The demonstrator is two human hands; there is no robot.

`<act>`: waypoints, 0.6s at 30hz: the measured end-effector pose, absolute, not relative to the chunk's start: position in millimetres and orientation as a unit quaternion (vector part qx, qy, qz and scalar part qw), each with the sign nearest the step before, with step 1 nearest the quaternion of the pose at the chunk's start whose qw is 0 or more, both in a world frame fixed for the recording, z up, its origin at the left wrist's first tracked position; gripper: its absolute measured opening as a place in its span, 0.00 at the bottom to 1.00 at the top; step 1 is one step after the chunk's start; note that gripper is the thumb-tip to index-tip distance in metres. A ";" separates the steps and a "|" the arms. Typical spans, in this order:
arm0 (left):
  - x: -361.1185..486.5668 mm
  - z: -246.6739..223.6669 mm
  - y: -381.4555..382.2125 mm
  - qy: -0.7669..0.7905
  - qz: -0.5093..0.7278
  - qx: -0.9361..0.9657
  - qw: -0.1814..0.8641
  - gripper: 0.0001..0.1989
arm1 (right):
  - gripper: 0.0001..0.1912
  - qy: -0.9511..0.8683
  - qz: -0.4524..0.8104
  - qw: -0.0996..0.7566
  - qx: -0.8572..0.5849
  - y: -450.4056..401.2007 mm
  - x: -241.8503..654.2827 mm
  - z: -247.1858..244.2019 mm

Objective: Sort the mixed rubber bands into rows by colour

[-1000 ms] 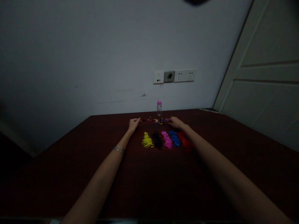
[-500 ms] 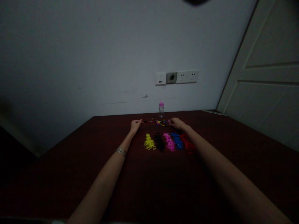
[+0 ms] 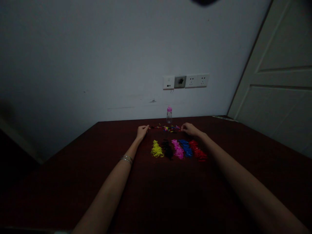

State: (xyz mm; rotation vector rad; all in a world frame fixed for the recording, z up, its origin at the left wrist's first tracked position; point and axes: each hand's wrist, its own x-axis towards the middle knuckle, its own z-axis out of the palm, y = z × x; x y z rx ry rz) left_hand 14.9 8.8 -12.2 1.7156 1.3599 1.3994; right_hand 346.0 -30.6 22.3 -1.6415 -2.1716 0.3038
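Observation:
My left hand (image 3: 142,130) rests at the left end of a row of small coloured bands (image 3: 168,128), its fingers pinched together on something too small to make out. At the right end of that row, my right hand (image 3: 189,128) is also closed, with a bit of red at its fingertips. Nearer to me lie separate piles of bands: yellow (image 3: 156,149), black (image 3: 167,149), pink (image 3: 177,149), blue (image 3: 186,148) and red (image 3: 198,151).
A clear bottle with a pink cap (image 3: 169,115) stands behind the bands, near the wall. Sockets (image 3: 191,81) are on the wall above the dark red table (image 3: 156,195). A pale door (image 3: 280,84) is at the right.
My right hand has moved a little to the right along the row, and more of the red pile shows. My left hand has hardly moved.

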 end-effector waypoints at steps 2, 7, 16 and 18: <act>15.1 -12.0 8.3 0.504 0.518 0.637 0.269 0.24 | 0.06 -0.779 0.126 0.192 -0.583 -36.3 354.9 23.3; 16.0 -10.1 5.4 0.502 0.517 0.635 0.278 0.23 | 0.04 -0.777 0.202 0.173 -0.571 -56.9 377.0 27.2; 17.3 -6.1 0.7 0.503 0.514 0.642 0.268 0.23 | 0.04 -0.749 0.334 0.123 -0.559 -85.9 388.1 40.8; 17.2 -7.3 1.8 0.502 0.512 0.644 0.266 0.23 | 0.04 -0.748 0.348 0.116 -0.553 -86.9 389.1 40.2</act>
